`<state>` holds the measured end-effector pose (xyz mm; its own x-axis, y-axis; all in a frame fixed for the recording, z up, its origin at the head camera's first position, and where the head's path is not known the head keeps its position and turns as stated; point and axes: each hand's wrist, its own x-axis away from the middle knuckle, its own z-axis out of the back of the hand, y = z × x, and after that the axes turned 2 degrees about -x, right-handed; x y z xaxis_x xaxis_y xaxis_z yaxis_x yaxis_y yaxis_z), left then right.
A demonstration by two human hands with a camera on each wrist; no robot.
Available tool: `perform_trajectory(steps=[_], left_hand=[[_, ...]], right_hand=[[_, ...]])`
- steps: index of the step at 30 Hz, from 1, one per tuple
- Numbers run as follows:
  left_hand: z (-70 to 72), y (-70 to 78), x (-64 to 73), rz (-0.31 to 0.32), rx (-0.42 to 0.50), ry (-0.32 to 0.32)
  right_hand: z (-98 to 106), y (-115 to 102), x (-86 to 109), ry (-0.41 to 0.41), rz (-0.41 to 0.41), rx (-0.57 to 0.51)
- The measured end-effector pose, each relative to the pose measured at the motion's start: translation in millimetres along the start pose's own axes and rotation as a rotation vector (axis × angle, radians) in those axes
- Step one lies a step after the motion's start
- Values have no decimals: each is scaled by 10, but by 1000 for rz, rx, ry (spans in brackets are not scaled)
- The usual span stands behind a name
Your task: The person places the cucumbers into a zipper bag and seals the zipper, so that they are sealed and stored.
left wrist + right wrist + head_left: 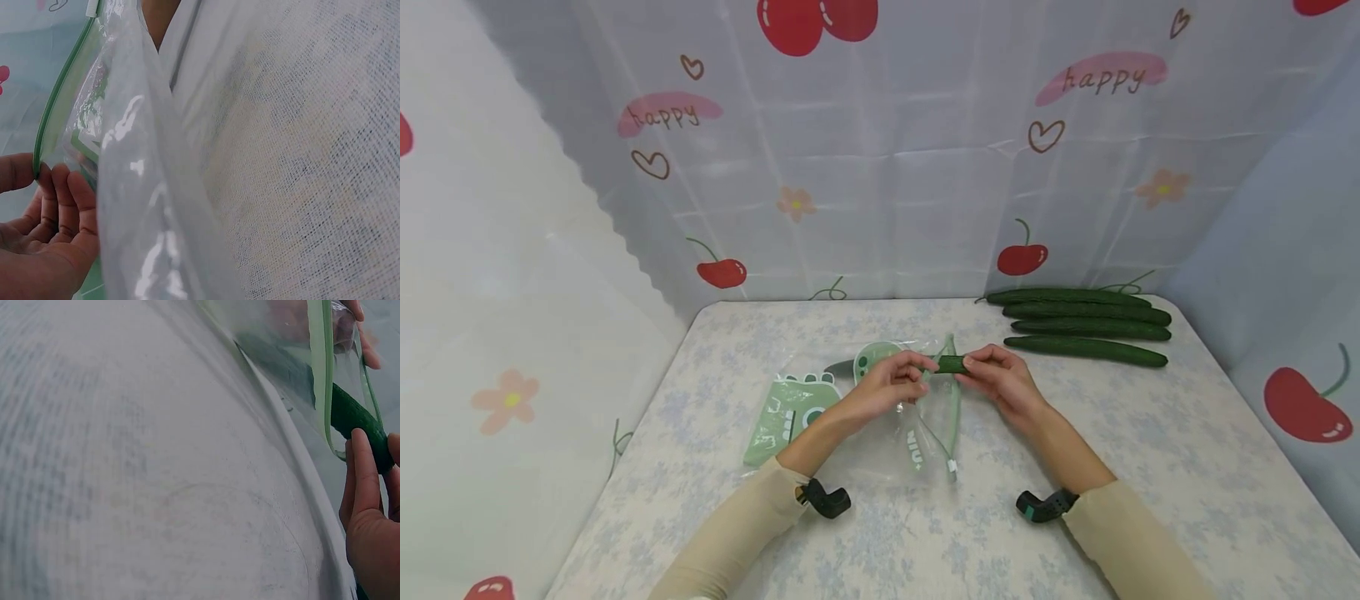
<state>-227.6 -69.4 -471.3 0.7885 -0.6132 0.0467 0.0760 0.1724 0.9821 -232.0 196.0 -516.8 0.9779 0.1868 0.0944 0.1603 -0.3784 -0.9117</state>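
A clear zip bag (913, 450) with green cartoon prints lies on the table, its green-edged mouth facing right and parted. At that mouth my left hand (887, 387) pinches the green rim between thumb and forefinger, as the left wrist view also shows; its other fingers are curled. One dark green cucumber (355, 415) runs through the opening, most of its length inside the bag. Its outer end is held by the fingertips of my right hand (1009, 387), just right of the rim. The cucumber's middle is partly hidden behind my left hand and the print.
Several more cucumbers (1086, 350) lie side by side at the table's back right. A patterned cloth covers the table (917, 550), and a curtain (895, 183) with cherries hangs behind it. Black wrist devices (827, 500) sit on both forearms.
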Motion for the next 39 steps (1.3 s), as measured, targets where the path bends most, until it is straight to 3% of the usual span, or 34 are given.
perform_trajectory(steps=[12, 15, 24, 33, 39], left_hand=[[-46, 24, -28, -6, -6, 2], [-55, 7, -31, 0, 0, 3], [-57, -65, -11, 26, 16, 12], [-50, -72, 23, 15, 12, 12], [-58, -83, 19, 12, 12, 14]], right_hand=[[-160, 43, 22, -10, 24, 77], [-176, 64, 20, -8, -7, 147], [-225, 21, 5, -71, -91, 487], [-206, -65, -33, -156, -141, 558], [-220, -46, -94, -145, -118, 625]])
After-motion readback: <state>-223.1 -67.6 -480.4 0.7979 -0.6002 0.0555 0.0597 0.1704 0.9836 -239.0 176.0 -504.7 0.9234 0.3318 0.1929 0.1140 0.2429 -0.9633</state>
